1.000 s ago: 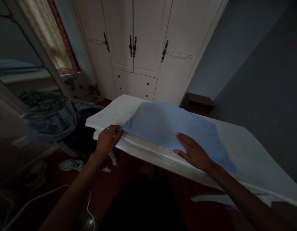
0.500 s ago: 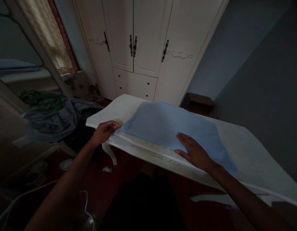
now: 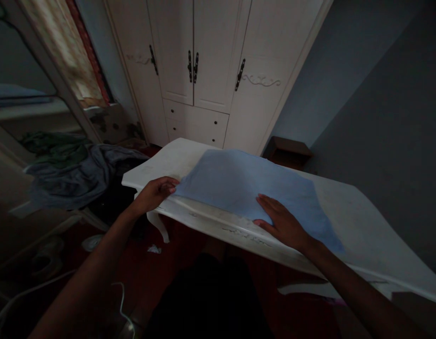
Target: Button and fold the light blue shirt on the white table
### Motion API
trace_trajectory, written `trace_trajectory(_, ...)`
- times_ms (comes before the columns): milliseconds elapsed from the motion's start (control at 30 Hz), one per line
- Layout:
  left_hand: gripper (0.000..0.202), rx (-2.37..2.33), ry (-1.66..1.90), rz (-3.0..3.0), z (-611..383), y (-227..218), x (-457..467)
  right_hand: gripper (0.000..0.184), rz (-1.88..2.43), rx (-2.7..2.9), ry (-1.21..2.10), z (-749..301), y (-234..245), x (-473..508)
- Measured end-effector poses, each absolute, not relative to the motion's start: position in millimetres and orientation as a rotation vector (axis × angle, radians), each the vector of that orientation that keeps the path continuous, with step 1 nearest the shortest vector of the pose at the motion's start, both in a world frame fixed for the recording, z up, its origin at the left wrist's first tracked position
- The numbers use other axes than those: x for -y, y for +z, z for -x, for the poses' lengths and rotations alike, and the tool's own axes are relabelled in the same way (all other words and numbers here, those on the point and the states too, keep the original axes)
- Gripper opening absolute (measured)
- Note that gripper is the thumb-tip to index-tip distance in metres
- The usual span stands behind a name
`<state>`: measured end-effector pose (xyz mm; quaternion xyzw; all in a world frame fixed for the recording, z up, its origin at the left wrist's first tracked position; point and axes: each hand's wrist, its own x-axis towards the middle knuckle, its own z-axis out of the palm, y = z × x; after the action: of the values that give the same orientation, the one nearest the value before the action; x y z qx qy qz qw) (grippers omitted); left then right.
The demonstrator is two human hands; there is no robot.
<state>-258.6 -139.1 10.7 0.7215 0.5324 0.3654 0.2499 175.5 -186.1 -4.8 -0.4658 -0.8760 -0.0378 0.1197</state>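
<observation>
A light blue cloth (image 3: 232, 181) lies spread over the white table (image 3: 362, 226), its near edge along the table's front. At the cloth's near left corner, my left hand (image 3: 156, 192) is closed, with thumb and fingers pinching the corner. My right hand (image 3: 283, 221) rests flat and open on the cloth near its front edge, fingers stretched out and thumb apart. Slight creases show toward the cloth's right end.
Beyond the table stands a white wardrobe (image 3: 211, 56) with dark handles. Grey and green clothes (image 3: 69, 169) are heaped at the left beside a mirror (image 3: 23, 61). A brown wooden box-like piece (image 3: 288, 150) stands behind the table. A white cable (image 3: 122, 306) lies on the red floor.
The whole view has shifted slightly. My left hand stays at the cloth's corner with its fingers a little further over it. My right hand and the cloth hardly differ.
</observation>
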Motion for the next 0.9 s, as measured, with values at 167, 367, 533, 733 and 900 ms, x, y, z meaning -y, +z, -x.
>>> trace_trajectory(167,0.042,-1.649,0.967,-2.177,249,23,144,0.074,1.343,2.604,-0.053,-177,0,187)
trace_trajectory(367,0.046,-1.589,1.075,-2.558,167,54,144,0.075,1.387,2.641,0.006,-170,8,189)
trace_trajectory(533,0.061,-1.223,0.608,-2.867,104,37,118,0.076,1.527,2.522,-0.087,-179,6,198)
trace_trajectory(733,0.069,-1.359,0.344,-2.807,105,2,96,0.066,1.663,2.389,-0.088,-230,-3,223)
trace_trajectory(900,0.070,-1.371,0.341,-2.766,121,1,89,0.062,1.677,2.382,-0.008,-258,-2,236)
